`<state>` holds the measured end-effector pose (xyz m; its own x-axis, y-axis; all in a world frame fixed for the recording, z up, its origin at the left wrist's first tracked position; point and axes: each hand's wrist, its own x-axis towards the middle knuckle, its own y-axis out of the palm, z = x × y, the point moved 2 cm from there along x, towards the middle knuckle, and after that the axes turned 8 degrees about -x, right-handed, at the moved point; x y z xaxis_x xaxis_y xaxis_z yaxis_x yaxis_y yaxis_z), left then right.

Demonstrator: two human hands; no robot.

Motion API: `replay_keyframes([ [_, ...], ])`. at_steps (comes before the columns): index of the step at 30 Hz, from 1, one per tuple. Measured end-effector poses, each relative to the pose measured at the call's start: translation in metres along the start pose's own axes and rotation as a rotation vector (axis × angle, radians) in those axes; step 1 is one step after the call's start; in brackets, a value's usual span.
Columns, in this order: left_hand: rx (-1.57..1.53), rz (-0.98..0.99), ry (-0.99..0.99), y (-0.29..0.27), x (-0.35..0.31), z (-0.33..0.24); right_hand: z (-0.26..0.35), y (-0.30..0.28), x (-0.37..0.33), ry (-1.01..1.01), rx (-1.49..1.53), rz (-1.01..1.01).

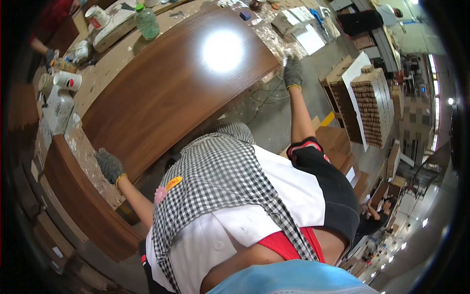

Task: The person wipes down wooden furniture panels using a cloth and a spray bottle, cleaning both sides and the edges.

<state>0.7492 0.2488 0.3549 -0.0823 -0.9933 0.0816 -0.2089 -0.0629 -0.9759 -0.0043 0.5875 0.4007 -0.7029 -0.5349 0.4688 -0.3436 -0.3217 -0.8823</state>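
A long, glossy brown wooden board lies across the workbench in front of me, with bright light glaring off its far right part. My left hand, in a dark grey glove with a yellow cuff, grips the board's left end. At the opposite end, my right hand, gloved the same way, is closed at the right edge; its fingertips look pale and slightly blurred. Both arms are spread wide. Beside my left hand is a second brown wooden panel, standing at the bench's left side.
On the messy workbench stand a green-capped bottle, a white cup and another cup. A co-worker's gloved hand is at the far left. Stacked panels and cardboard boxes stand on the right.
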Motion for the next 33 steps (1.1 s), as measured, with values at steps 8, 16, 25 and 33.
replay_keyframes([
  [8, -0.216, 0.024, -0.291, -0.021, -0.015, -0.038, 0.213, -0.114, -0.058, -0.371, 0.923, 0.216],
  [16, -0.081, 0.016, -0.224, -0.031, -0.023, -0.041, 0.126, -0.088, 0.029, -0.213, 0.140, 0.233],
  [25, 0.090, 0.023, -0.121, 0.005, -0.019, 0.011, 0.289, -0.096, -0.022, -0.828, 0.274, 0.314],
  [33, -0.354, -0.074, -0.085, -0.054, -0.022, 0.017, 0.284, -0.054, 0.107, -0.254, 0.075, 0.450],
])
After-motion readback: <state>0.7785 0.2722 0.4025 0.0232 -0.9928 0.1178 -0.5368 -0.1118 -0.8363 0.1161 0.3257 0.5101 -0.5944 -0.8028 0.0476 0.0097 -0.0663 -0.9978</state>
